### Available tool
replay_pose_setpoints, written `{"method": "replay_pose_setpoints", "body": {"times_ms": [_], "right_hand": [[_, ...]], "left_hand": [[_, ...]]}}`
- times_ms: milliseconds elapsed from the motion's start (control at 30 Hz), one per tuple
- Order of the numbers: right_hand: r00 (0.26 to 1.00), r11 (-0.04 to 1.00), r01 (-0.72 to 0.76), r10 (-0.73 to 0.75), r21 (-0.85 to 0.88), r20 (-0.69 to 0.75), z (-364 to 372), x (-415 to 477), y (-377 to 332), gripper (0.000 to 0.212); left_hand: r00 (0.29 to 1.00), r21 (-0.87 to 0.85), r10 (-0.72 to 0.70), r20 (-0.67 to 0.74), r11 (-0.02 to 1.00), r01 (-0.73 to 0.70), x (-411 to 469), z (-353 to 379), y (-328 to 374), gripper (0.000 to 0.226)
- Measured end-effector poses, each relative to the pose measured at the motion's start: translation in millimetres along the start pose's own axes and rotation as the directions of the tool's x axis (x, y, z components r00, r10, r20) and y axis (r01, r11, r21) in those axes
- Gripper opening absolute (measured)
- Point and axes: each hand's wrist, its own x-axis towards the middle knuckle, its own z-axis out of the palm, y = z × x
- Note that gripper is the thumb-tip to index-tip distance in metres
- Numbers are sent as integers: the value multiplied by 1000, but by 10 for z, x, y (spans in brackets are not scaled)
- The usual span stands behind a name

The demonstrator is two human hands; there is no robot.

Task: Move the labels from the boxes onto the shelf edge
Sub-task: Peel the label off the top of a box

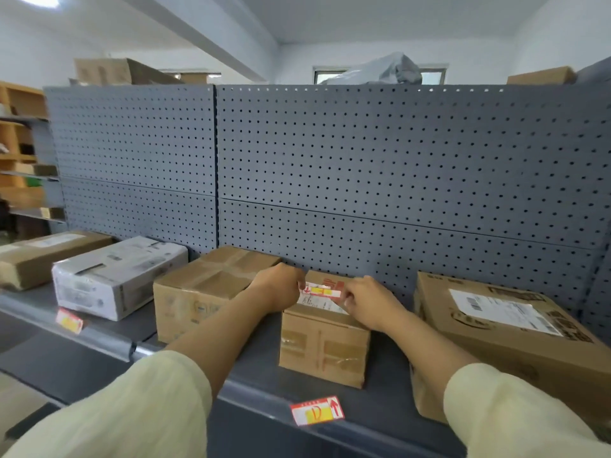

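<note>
Both hands are on it: the left hand (281, 289) and right hand (370, 302) pinch opposite ends of a red-and-yellow label (320, 290), stretched between the fingertips just above the small box (325, 345). Two labels, one (317, 410) below the fingers and one (69, 321) far left, already sit on the shelf edge (109, 340). So it looks partly done, with this label not yet stuck down.
</note>
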Motion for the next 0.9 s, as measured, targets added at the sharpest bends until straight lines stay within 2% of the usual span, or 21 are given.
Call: {"method": "replay_pose_setpoints", "body": {"times_ms": [133, 300, 633, 900], "right_hand": [[991, 994, -108, 106, 21, 84, 163, 356, 34, 25], [973, 988, -151, 144, 23, 183, 295, 690, 87, 27], [919, 974, -180, 116, 139, 377, 356, 1115, 151, 27], [903, 988, -102, 42, 117, 428, 345, 1256, 154, 37]], "left_hand": [[1000, -35, 13, 21, 999, -13, 222, 79, -262, 31], [999, -85, 41, -8, 996, -41, 496, 219, -466, 26], [999, -114, 47, -23, 992, -49, 823, 397, -525, 27], [999, -111, 24, -26, 993, -27, 903, 422, -598, 28]]}}
